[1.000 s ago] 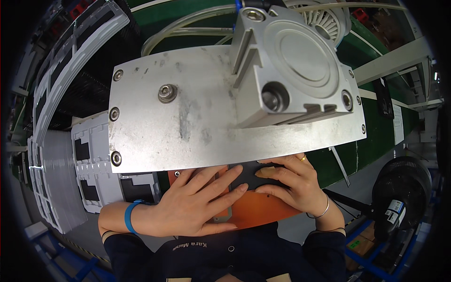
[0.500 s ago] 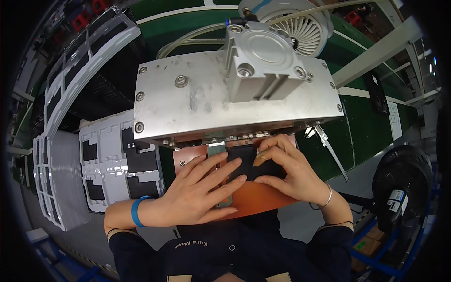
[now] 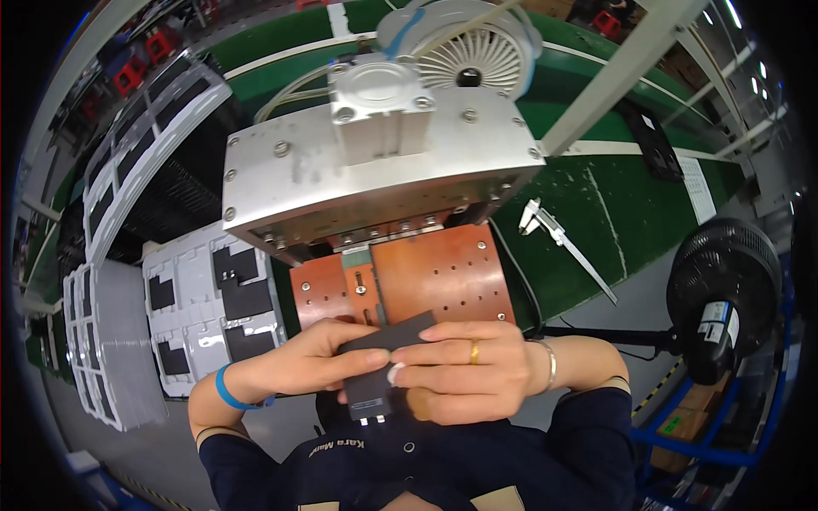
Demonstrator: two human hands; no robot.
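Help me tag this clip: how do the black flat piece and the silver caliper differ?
The black flat piece is dark and broad; the silver caliper is shiny and slim. The black flat piece is held in the left hand, with the right hand touching it; the silver caliper lies on the green table, untouched.

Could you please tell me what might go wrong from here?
The black block, held in the left hand with the right hand against it, might slip. Its small metal tabs stick out and could bend if knocked. The caliper lies near the edge of the green table and could be bumped off.
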